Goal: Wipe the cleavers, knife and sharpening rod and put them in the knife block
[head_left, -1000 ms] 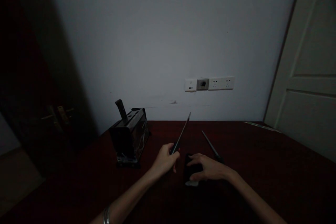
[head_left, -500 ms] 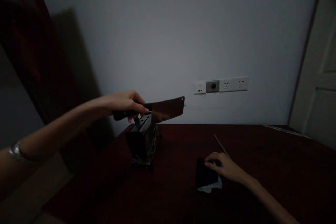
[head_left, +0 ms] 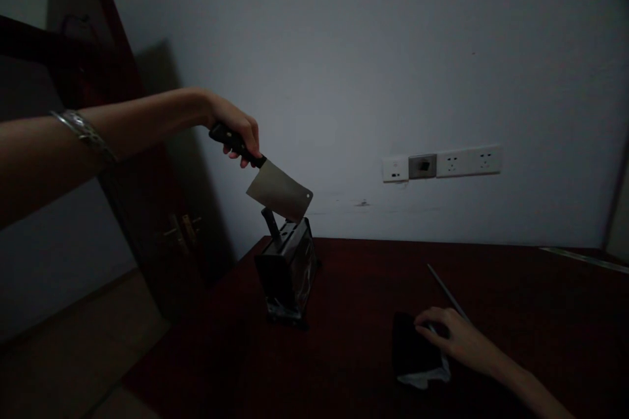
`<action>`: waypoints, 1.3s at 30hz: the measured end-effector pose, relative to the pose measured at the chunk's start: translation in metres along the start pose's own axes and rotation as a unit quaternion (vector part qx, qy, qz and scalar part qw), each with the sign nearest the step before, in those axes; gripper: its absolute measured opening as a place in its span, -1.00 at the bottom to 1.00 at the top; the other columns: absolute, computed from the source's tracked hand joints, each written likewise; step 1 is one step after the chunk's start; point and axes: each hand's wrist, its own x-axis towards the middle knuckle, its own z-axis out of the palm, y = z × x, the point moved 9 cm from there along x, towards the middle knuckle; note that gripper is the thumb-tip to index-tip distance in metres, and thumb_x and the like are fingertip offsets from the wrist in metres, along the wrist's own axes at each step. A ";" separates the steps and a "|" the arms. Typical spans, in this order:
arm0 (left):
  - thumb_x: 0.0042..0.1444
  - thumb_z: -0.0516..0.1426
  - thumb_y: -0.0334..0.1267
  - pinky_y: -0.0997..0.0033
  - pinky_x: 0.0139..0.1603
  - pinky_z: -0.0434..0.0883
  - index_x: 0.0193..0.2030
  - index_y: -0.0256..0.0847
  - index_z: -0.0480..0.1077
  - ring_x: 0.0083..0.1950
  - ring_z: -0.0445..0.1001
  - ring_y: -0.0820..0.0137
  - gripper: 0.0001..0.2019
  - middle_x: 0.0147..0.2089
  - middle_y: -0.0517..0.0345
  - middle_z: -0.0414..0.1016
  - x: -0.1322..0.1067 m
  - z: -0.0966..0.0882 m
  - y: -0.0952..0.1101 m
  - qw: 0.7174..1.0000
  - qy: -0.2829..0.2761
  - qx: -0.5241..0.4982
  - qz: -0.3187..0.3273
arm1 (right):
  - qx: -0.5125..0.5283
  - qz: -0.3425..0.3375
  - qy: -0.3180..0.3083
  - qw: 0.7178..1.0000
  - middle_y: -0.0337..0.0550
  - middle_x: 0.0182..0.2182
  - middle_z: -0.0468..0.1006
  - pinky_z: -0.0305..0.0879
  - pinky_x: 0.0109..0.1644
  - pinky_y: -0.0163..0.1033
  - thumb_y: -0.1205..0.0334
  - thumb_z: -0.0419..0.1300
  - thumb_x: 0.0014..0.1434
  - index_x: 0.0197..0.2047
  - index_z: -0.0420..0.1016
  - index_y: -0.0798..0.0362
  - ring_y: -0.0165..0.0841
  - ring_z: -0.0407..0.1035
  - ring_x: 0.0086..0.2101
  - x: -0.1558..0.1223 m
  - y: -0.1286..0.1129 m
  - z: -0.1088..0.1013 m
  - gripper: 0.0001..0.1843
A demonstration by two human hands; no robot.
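My left hand (head_left: 234,131) is closed round the black handle of a cleaver (head_left: 278,190), held in the air with its wide blade tilted down just above a dark knife block (head_left: 287,272). Another knife handle (head_left: 270,223) sticks up from the block. My right hand (head_left: 455,339) rests with fingers spread on a dark flat block (head_left: 413,350) that lies on a white cloth (head_left: 426,377) on the dark red table (head_left: 354,340). A thin sharpening rod (head_left: 446,291) lies just behind that hand.
A white wall with a row of sockets and a switch (head_left: 442,163) stands behind the table. A dark wooden door (head_left: 162,222) with brass handles is at the left. The table's left edge drops to a tiled floor. The room is dim.
My left hand has lifted the cleaver from beside the dark block, carried it left and up, and tipped its blade down over the knife block. My right hand stays on the dark block.
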 end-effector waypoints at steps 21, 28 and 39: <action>-0.16 0.20 0.04 0.48 -0.52 0.14 -0.25 -0.50 0.52 -0.51 0.22 0.45 -0.46 -0.57 -0.01 0.38 0.077 -0.023 -0.018 0.969 -0.109 0.217 0.036 | 0.021 -0.016 0.022 0.999 -0.11 -0.23 0.56 0.32 -0.06 -0.08 -0.12 0.05 0.06 -0.26 0.54 -0.09 -0.18 0.42 -0.19 0.003 0.020 0.014 -0.62; -0.27 0.26 -0.04 0.45 -0.50 0.07 -0.28 -0.43 0.53 -0.50 0.15 0.43 -0.52 -0.55 0.01 0.35 0.076 -0.012 -0.044 0.972 -0.146 0.078 -0.166 | 0.009 -0.014 0.029 0.999 -0.13 -0.25 0.57 0.33 -0.06 -0.10 -0.13 0.07 0.04 -0.26 0.55 -0.10 -0.20 0.43 -0.19 0.003 0.018 0.011 -0.63; -0.24 0.20 0.08 0.46 -0.59 0.08 -0.52 -0.30 0.54 -0.57 0.14 0.45 -0.59 -0.66 0.04 0.30 0.090 0.001 -0.012 0.966 -0.165 0.197 0.012 | 0.024 -0.003 0.028 0.999 -0.12 -0.24 0.56 0.30 -0.04 -0.08 -0.13 0.05 0.04 -0.27 0.54 -0.09 -0.17 0.42 -0.18 0.002 0.016 0.010 -0.62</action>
